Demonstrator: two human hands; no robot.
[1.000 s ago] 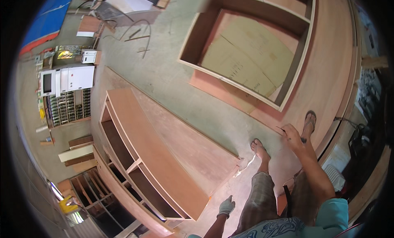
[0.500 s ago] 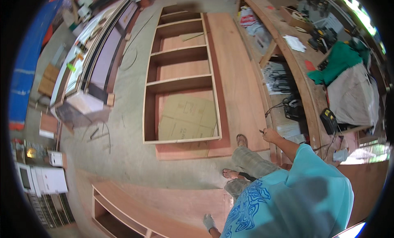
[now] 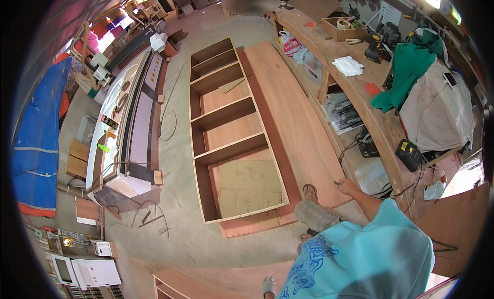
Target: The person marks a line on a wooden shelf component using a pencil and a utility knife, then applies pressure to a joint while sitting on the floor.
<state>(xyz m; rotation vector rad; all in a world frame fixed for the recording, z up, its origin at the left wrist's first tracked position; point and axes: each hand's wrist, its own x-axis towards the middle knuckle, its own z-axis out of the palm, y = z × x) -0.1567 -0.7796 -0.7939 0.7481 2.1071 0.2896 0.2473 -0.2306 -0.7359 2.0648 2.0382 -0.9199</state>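
Beside the long workbench, my right hand (image 3: pixel 348 188) is closed on a short dark stick-like thing (image 3: pixel 337 183), too small to name surely. It hovers over the reddish plywood sheet (image 3: pixel 293 108) on the floor. My left hand (image 3: pixel 268 285), in a greyish glove, hangs low by my teal shirt; its fingers are too small to read. Ahead lies a long wooden shelf frame (image 3: pixel 230 156), split by cross boards into several compartments. A flattened cardboard piece (image 3: pixel 250 183) shows through its nearest compartment.
Along the right runs the wooden workbench (image 3: pixel 329 49), bearing a green cloth (image 3: pixel 406 75), a black-and-yellow charger (image 3: pixel 409 155) and cords. Another wooden cabinet (image 3: pixel 172 283) lies at the lower edge. A long white-topped unit (image 3: pixel 116 121) stands left, near loose strips on the floor.
My view has tilted up and shifted, so more of the far workshop shows and the near cabinet has mostly dropped out. My right hand still grips the dark thing.
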